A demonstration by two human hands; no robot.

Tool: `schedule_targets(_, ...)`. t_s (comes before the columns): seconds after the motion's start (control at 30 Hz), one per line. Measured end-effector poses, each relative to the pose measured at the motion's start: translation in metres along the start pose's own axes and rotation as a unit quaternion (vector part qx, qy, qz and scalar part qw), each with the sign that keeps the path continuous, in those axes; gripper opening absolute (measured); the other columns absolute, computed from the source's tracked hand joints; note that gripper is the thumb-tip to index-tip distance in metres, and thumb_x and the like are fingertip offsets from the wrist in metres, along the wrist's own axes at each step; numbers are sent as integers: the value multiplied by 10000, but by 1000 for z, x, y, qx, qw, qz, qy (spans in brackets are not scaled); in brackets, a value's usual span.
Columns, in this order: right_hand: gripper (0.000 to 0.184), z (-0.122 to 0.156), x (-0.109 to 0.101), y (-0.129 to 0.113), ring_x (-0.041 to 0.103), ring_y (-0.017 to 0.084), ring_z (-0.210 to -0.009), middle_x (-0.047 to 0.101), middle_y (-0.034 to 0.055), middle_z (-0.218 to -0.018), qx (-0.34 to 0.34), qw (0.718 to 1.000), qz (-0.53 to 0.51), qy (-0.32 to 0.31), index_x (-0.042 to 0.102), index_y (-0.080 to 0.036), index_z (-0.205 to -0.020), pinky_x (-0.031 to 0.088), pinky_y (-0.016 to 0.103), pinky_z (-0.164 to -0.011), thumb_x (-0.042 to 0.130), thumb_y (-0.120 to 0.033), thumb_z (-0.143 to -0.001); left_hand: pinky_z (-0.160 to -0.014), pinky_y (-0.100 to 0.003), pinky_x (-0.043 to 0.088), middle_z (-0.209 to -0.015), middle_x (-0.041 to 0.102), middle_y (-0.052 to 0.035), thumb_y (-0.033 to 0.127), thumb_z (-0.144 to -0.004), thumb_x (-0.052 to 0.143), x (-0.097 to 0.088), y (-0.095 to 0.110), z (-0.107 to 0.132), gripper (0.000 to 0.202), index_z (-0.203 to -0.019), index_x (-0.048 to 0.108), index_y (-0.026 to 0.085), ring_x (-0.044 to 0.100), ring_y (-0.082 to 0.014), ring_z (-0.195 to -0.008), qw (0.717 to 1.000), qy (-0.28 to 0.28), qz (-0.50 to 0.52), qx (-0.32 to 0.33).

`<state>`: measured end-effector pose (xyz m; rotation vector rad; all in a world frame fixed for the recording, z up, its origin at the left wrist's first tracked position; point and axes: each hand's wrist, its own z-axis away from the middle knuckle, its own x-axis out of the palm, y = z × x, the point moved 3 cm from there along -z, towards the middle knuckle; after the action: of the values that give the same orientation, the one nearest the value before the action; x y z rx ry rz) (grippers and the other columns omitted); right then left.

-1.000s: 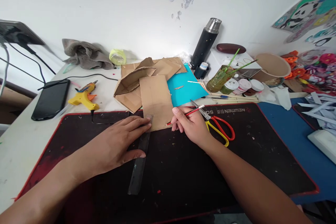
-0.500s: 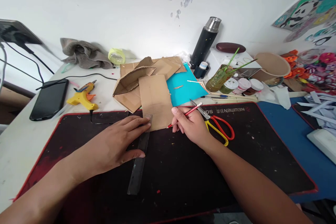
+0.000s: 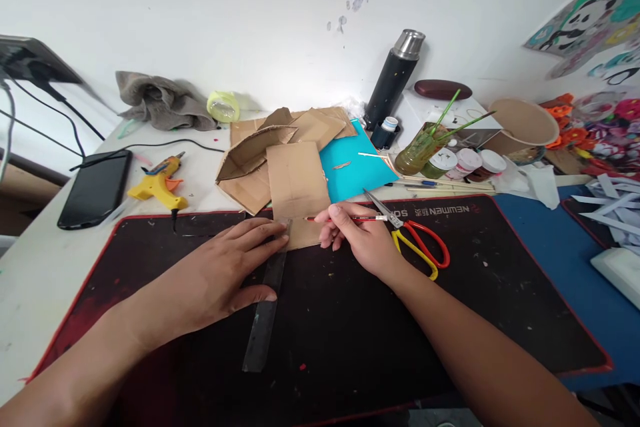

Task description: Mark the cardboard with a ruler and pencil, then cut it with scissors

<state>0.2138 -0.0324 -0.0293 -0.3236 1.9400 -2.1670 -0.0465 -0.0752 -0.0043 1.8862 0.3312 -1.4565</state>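
White wall (image 3: pixel 200 13) behind; red-edged black mat (image 3: pixel 360 340) under dark ruler (image 3: pixel 258 339).

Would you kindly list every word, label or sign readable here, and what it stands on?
"NEWMEN": on the black desk mat.
Characters beside it: too small or partly covered to read.
Any marks on the pencil or scissors: too small to read.

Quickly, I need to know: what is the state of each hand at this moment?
Left hand: open, fingers outstretched on the dark ruler.
Right hand: closed around the red pencil, its point over the cardboard.
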Motion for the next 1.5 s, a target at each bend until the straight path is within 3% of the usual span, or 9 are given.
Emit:
schedule_targets(0.5, 628, 2, -1, 0, 771, 171, -697, 792, 49, -814, -5, 1000, 11, -3, 782, -214, -1025, 575, 266, -577, 635, -822, -966, -1261, -557, 489, -1697, 555, -72, 608, -1048, 652, -1, -1, -3, 748, -1712, 429, 344, 552, -363, -1531, 1000, -6, -2, -1)
schedule_targets(0.83, 603, 2, 1, 1, 771, 173, -698, 786, 46, -800, -8, 1000, 5, -4, 793, -215, -1019, 563, 262, -567, 654, -800, -973, -1258, -555, 486, -1700, 550, -82, 608, -1053, 644, 0, -2, -2, 745, -1703, 444, 306, 541, -366, -1537, 1000, -11, -15, 0)
schedule_targets(1.5, 632, 1, -4, -9, 679, 145, -552, 730, 19, -654, -52, 995, -26, 83, 804, -183, -927, 520, 251, -513, 709, -808, -929, -1282, -539, 461, -1719, 524, -95, 619, -1069, 611, 0, 0, -2, 724, -1675, 479, 244, 515, -351, -1561, 999, -24, -26, 4)
